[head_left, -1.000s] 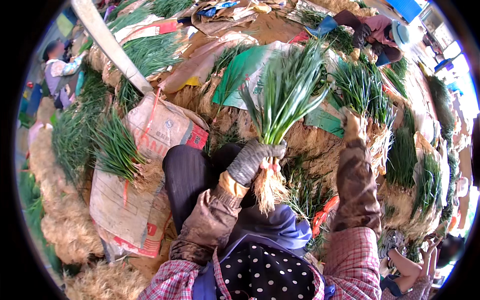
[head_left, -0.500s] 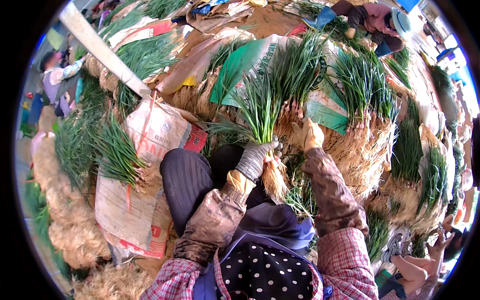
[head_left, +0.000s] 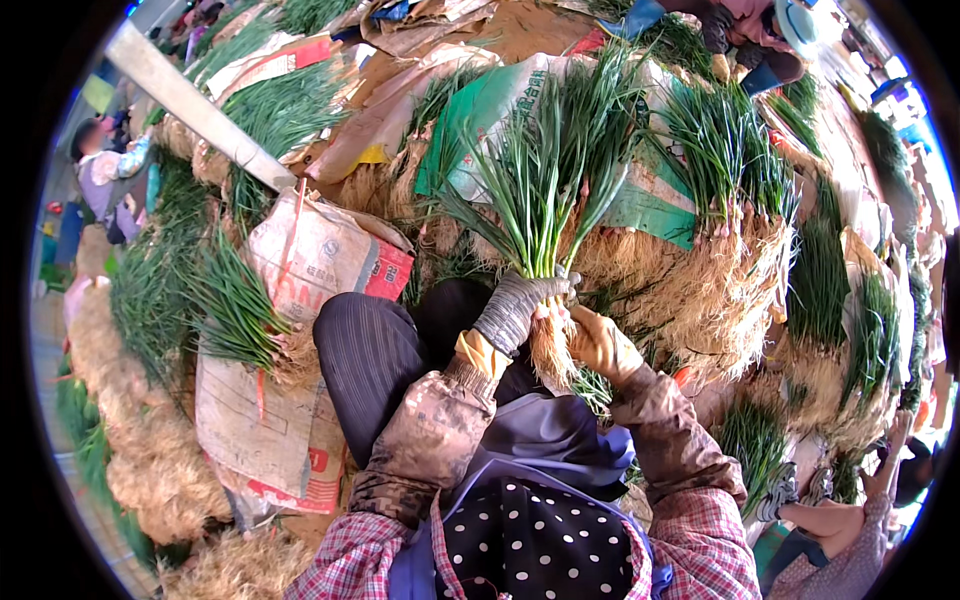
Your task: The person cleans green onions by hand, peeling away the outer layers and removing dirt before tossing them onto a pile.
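Observation:
My left hand, in a grey glove, is closed around a bunch of scallions above my lap. Its green leaves fan upward, while the pale bulbs and straw-coloured roots hang below the fist. My right hand, in a tan glove, is drawn up against the right side of the bunch, its fingers closed at the bulbs; the fingertips are partly hidden there. Just beyond my hands lies a large pile of scallions, roots toward me. A smaller bundle of scallions rests on a sack at my left.
Printed sacks lie left of my knee, and a green and white sack lies beyond. A pale beam slants in at upper left. Other people sit nearby: one person at upper right, another person at far left.
My right hand has come back from the pile, down and toward me, to the held bunch. The bunch has spread wider to the right. The left hand has shifted slightly.

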A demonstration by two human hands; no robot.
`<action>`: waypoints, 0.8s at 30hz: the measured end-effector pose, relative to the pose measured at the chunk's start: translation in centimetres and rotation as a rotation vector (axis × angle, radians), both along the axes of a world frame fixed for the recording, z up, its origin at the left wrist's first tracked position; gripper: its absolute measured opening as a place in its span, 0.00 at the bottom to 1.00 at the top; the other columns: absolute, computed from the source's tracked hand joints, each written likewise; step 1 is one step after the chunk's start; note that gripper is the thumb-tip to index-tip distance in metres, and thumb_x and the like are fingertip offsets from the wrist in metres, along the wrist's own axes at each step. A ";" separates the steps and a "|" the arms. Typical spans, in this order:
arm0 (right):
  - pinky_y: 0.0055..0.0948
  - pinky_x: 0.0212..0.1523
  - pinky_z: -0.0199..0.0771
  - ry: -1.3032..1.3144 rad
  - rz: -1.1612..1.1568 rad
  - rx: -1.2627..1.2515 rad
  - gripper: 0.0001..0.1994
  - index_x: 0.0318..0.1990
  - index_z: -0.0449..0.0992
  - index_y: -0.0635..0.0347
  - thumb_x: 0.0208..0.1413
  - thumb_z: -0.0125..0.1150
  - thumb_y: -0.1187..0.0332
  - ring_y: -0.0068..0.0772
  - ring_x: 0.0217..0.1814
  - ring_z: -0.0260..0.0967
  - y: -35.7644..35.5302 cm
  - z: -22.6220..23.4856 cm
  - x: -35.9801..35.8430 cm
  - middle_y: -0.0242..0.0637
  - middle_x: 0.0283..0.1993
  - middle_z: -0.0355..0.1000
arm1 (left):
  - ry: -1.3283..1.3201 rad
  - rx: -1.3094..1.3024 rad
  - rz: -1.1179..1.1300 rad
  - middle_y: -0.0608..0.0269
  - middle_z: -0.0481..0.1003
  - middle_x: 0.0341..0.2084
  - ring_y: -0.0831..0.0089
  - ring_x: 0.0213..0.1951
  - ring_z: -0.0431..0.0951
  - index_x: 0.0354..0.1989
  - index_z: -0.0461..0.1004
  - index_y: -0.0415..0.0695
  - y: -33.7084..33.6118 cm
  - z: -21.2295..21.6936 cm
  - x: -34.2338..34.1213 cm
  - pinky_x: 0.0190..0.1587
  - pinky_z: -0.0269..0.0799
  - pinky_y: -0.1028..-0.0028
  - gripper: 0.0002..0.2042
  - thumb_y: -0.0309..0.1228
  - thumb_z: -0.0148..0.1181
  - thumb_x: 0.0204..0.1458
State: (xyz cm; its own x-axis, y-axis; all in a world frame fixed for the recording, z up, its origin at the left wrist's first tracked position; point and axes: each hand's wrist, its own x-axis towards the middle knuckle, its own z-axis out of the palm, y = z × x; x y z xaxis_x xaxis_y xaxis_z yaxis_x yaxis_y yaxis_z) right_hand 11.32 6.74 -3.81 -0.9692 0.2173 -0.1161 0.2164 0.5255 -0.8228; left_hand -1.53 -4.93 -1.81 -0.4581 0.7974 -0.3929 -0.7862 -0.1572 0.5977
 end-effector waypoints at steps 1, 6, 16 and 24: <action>0.33 0.39 0.69 0.038 -0.074 -0.080 0.16 0.47 0.65 0.64 0.49 0.50 0.70 0.43 0.39 0.70 0.3 -1.6 -0.4 0.52 0.36 0.70 | 0.035 0.000 0.005 0.53 0.74 0.30 0.70 0.21 0.73 0.37 0.67 0.35 -0.2 -0.1 -0.1 0.21 0.71 0.76 0.14 0.24 0.59 0.41; 0.26 0.28 0.69 0.002 -0.412 -1.502 0.17 0.50 0.63 0.58 0.54 0.49 0.63 0.23 0.29 0.66 0.6 -0.2 -5.3 0.34 0.37 0.69 | 0.166 0.027 0.046 0.55 0.74 0.26 0.70 0.20 0.72 0.41 0.67 0.37 -0.5 -0.5 -0.1 0.20 0.70 0.76 0.16 0.23 0.58 0.42; 0.20 0.12 0.58 0.115 -0.894 -1.029 0.05 0.30 0.71 0.63 0.52 0.50 0.72 0.21 0.13 0.59 1.2 -2.6 -9.1 0.32 0.21 0.68 | 0.106 -0.015 0.073 0.56 0.74 0.24 0.69 0.21 0.73 0.35 0.67 0.38 -0.6 0.3 -0.1 0.21 0.70 0.74 0.12 0.24 0.59 0.41; 0.18 0.28 0.67 -0.024 -0.177 -0.480 0.15 0.41 0.72 0.67 0.49 0.58 0.66 0.19 0.28 0.67 0.2 3.4 -3.6 0.33 0.30 0.73 | 0.167 -0.167 0.288 0.62 0.68 0.13 0.73 0.10 0.67 0.28 0.68 0.37 0.1 -0.7 -0.4 0.10 0.62 0.77 0.05 0.19 0.57 0.42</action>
State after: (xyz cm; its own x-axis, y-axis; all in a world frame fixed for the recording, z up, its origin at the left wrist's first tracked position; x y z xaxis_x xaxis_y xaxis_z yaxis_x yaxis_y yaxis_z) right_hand 7.73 6.96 -0.41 -0.9181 0.2947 -0.2652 0.2899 0.0427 -0.9561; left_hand -1.89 -4.80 -2.55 -0.7231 0.5573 -0.4081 -0.6137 -0.2471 0.7499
